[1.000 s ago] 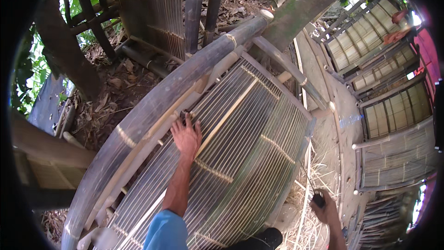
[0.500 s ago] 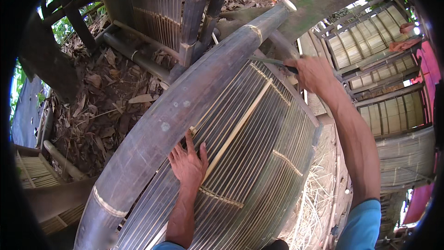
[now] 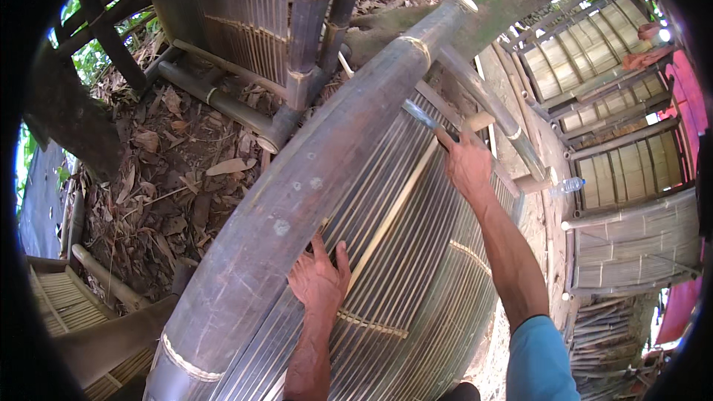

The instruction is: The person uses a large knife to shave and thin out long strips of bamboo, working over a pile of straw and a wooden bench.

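A thick dark bamboo pole (image 3: 260,230) runs diagonally along the edge of a panel of narrow bamboo slats (image 3: 394,267), with pale woven bands across it. My left hand (image 3: 321,278) lies at the pole's inner side, thumb and forefinger apart; its other fingertips are partly hidden against the pole. Close to its thumb, a pale strip (image 3: 394,212) stands out among the darker slats. My right hand (image 3: 468,167) is closed around the handle of a knife (image 3: 422,113), above the strip's far end. Its blade points up and left toward the pole.
Dry leaves (image 3: 163,178) cover the ground at left. Another slatted bamboo piece (image 3: 245,22) stands at the back. A bamboo crosspiece (image 3: 494,96) juts out beyond my right hand. A clear plastic bottle (image 3: 568,186) and pale woven panels (image 3: 587,52) are at right.
My right hand with the knife has moved left and nearer, and its blade shows more plainly. My left hand keeps about the same place on the slats. The whole view has shifted slightly.
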### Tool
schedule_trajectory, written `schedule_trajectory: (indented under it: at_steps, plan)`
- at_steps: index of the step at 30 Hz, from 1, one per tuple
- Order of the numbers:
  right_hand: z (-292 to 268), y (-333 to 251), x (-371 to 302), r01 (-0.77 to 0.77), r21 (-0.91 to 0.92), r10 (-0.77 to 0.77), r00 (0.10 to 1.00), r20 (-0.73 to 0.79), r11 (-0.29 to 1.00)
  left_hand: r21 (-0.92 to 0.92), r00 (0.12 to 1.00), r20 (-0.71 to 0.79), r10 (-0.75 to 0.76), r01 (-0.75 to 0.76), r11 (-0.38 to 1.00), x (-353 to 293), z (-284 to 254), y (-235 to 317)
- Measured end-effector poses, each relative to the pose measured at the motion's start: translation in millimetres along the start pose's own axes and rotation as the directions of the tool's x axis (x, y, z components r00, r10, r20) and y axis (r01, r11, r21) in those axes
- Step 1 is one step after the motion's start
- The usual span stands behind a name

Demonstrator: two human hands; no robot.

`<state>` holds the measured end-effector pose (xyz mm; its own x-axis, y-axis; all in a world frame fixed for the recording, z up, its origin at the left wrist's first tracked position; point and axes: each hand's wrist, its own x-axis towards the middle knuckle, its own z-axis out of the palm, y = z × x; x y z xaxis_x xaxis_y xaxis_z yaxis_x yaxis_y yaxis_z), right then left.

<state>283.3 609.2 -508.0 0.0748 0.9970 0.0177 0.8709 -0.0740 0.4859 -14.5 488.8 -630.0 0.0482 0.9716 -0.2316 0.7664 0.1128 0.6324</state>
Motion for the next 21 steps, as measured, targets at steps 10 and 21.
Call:
schedule_trajectory:
  at_steps: [10,21]
  plan:
    - [-114.2,14.3,-29.4,0.094,-0.013,-0.094,0.996,-0.003,0.996,0.024,0.990,-0.124,0.069,-0.067,0.997,-1.5,4.7,2.3]
    - [-157.2,120.2,-493.9,-0.568,0.714,0.508,0.792,0.339,0.409,0.145,0.861,-0.446,0.244,-0.199,0.969,-7.3,0.7,11.5]
